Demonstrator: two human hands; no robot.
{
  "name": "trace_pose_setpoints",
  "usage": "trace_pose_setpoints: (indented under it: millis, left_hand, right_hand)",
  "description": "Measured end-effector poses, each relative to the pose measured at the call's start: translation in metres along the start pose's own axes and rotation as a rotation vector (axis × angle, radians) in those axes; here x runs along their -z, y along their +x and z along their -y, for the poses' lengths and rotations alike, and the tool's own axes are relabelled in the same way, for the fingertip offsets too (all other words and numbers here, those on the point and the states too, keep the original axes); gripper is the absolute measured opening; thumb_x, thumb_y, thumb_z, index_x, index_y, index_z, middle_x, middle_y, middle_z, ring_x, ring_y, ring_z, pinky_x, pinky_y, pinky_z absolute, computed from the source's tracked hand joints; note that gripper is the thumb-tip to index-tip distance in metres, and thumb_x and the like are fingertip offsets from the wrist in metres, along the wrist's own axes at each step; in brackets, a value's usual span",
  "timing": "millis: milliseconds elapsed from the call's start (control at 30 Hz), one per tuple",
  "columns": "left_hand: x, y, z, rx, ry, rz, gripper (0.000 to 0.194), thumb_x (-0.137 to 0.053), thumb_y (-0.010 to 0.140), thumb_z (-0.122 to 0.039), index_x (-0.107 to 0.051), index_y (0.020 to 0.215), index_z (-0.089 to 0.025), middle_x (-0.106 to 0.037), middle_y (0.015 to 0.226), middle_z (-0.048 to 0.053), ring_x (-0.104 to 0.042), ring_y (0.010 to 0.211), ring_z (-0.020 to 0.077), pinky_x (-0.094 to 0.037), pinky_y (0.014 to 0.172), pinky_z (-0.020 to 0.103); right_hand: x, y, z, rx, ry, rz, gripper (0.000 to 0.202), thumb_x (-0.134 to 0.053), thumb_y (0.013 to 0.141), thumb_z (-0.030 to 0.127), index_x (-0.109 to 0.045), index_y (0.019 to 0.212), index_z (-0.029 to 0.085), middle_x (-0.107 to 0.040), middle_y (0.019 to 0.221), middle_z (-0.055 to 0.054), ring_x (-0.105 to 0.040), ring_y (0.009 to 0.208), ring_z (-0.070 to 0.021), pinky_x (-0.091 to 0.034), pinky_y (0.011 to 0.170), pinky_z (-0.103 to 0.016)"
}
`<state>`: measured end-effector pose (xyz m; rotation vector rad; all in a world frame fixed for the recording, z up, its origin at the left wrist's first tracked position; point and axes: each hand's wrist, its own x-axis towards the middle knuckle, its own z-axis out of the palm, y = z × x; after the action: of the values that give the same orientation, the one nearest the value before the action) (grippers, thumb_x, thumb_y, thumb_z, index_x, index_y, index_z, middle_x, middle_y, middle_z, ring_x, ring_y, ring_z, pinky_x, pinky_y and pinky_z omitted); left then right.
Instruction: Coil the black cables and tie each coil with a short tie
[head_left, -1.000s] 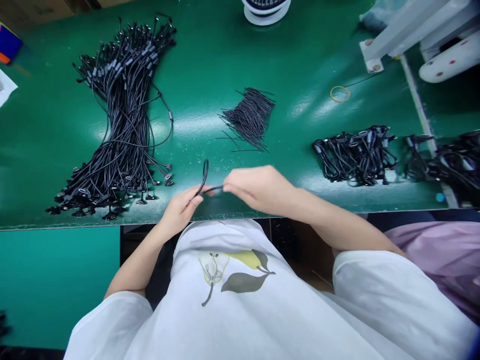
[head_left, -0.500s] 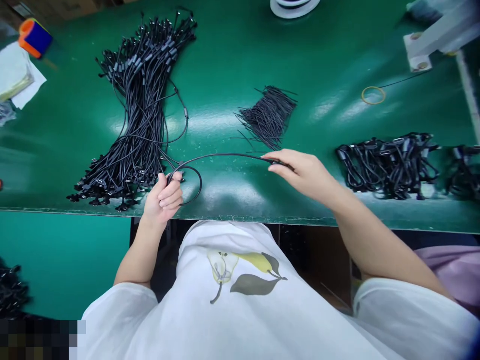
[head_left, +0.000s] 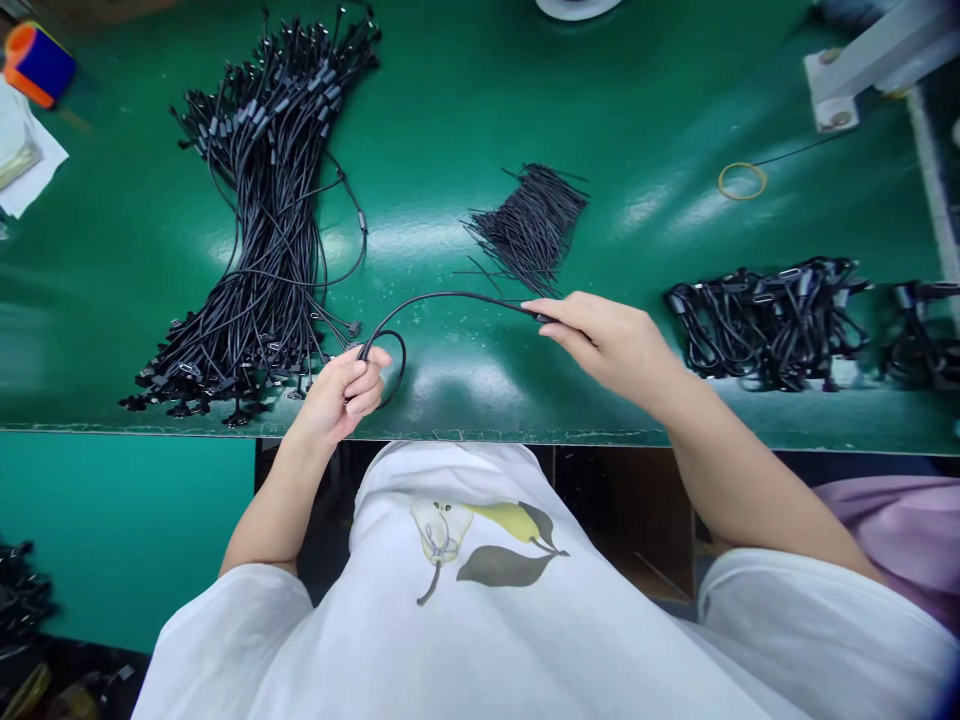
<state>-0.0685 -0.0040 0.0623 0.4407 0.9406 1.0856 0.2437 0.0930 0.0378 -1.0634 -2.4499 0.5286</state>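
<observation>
A single black cable (head_left: 442, 295) arches between my two hands above the green table (head_left: 450, 210). My left hand (head_left: 341, 395) is closed around it, with a small loop hanging off the hand's right side. Thumb and fingers of my right hand (head_left: 600, 335) pinch the cable's other end, and what lies inside that grip is mostly hidden. Left of my hands lies a large heap of black cables (head_left: 274, 220) with connectors at both ends. Just beyond my right hand is a pile of thin black ties (head_left: 532, 220).
Coiled, bundled cables (head_left: 772, 320) lie at right near the table edge. Behind them are a yellow ring (head_left: 742, 181) and a white metal bracket (head_left: 832, 95). An orange and blue roll (head_left: 39, 65) and papers (head_left: 30, 155) sit far left. A white spool (head_left: 577, 8) stands at the back.
My left hand has moved slightly right along with the cable, and the loop beside it has become smaller. My right hand keeps its pinch. The whole view has shifted a little.
</observation>
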Motion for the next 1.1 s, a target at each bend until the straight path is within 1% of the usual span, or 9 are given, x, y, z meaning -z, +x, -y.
trace_pose_setpoints:
  millis: [133, 333, 400, 500, 600, 733, 900, 1000, 1100]
  left_hand:
    - [0.004, -0.005, -0.004, 0.019, -0.111, -0.017, 0.017, -0.061, 0.087, -0.023, -0.066, 0.076, -0.011, -0.019, 0.046, -0.011, -0.019, 0.031, 0.0018, -0.023, 0.029, 0.009]
    - [0.012, -0.009, -0.022, -0.341, -0.326, -0.198, 0.027, -0.041, 0.102, -0.026, -0.062, 0.115, -0.017, -0.036, 0.05, -0.01, -0.035, 0.036, 0.0005, -0.031, 0.036, 0.004]
    - [0.008, -0.004, -0.017, -0.332, -0.211, -0.166, 0.025, -0.05, 0.098, -0.028, -0.062, 0.118, -0.017, -0.043, 0.053, -0.009, -0.043, 0.041, 0.001, -0.035, 0.04, 0.006]
    - [-0.005, 0.006, 0.006, -0.236, 0.115, -0.073, 0.034, -0.067, 0.088, -0.036, -0.064, 0.115, -0.017, -0.063, 0.074, -0.001, -0.064, 0.066, 0.0092, -0.049, 0.057, 0.015]
    - [-0.016, 0.007, 0.028, -0.162, 0.407, 0.054, 0.039, -0.069, 0.085, -0.044, -0.067, 0.111, -0.015, -0.07, 0.09, 0.007, -0.067, 0.092, 0.0188, -0.052, 0.083, 0.028]
    - [-0.016, -0.001, 0.03, -0.049, 0.442, 0.25, 0.035, -0.061, 0.09, -0.046, -0.068, 0.101, -0.013, -0.06, 0.063, 0.001, -0.057, 0.06, 0.0137, -0.05, 0.069, 0.029]
    - [-0.023, 0.0, 0.028, -0.021, 0.071, 0.265, 0.032, -0.068, 0.085, -0.047, -0.059, 0.079, -0.017, -0.035, 0.05, -0.009, -0.029, 0.04, 0.006, -0.034, 0.044, 0.02]
    - [-0.029, 0.004, 0.045, 0.013, 0.049, 0.142, 0.041, -0.068, 0.083, -0.053, -0.05, 0.07, -0.018, -0.039, 0.054, -0.007, -0.038, 0.044, 0.0076, -0.044, 0.054, 0.025]
    - [-0.026, 0.004, 0.066, -0.025, 0.135, 0.066, 0.046, -0.059, 0.086, -0.059, -0.046, 0.068, -0.019, -0.042, 0.058, -0.006, -0.046, 0.052, 0.0102, -0.049, 0.075, 0.033]
  right_hand:
    - [-0.007, 0.003, -0.007, -0.04, -0.08, 0.034, 0.039, -0.04, 0.1, 0.033, -0.058, 0.132, 0.019, -0.069, 0.112, -0.008, -0.064, 0.097, -0.0201, -0.049, 0.081, -0.031]
    - [-0.022, -0.006, 0.0, -0.126, -0.329, 0.112, 0.038, -0.038, 0.098, 0.024, -0.062, 0.127, 0.018, -0.071, 0.094, -0.009, -0.065, 0.081, -0.0188, -0.038, 0.06, -0.027]
    - [-0.025, -0.008, 0.021, -0.041, -0.316, 0.246, 0.035, -0.041, 0.095, 0.019, -0.066, 0.12, 0.018, -0.071, 0.086, -0.008, -0.064, 0.074, -0.0175, -0.034, 0.056, -0.027]
    - [-0.022, -0.001, 0.058, 0.264, -0.037, 0.53, 0.03, -0.046, 0.09, 0.013, -0.069, 0.107, 0.02, -0.072, 0.088, -0.005, -0.065, 0.075, -0.0151, -0.037, 0.06, -0.025]
    - [-0.009, 0.019, 0.079, 0.369, 0.226, 0.524, 0.027, -0.044, 0.092, 0.015, -0.069, 0.1, 0.022, -0.072, 0.094, -0.002, -0.064, 0.08, -0.0138, -0.041, 0.067, -0.024]
    - [-0.004, 0.041, 0.07, 0.19, 0.389, 0.267, 0.025, -0.043, 0.097, 0.028, -0.067, 0.095, 0.019, -0.069, 0.091, -0.005, -0.061, 0.083, -0.0151, -0.042, 0.075, -0.026]
    - [-0.05, 0.038, 0.07, -0.183, 1.032, 0.043, 0.04, -0.055, 0.088, 0.059, -0.06, 0.096, 0.019, -0.06, 0.087, -0.003, -0.057, 0.083, -0.0146, -0.046, 0.079, -0.029]
    - [-0.075, 0.032, 0.083, -0.467, 1.41, 0.052, 0.04, -0.059, 0.085, 0.058, -0.053, 0.08, 0.018, -0.042, 0.061, 0.006, -0.038, 0.052, -0.0069, -0.036, 0.052, -0.02]
    - [-0.083, 0.031, 0.094, -0.644, 1.58, 0.008, 0.041, -0.069, 0.078, 0.054, -0.049, 0.072, 0.018, -0.025, 0.054, 0.011, -0.016, 0.045, -0.0038, -0.015, 0.041, -0.018]
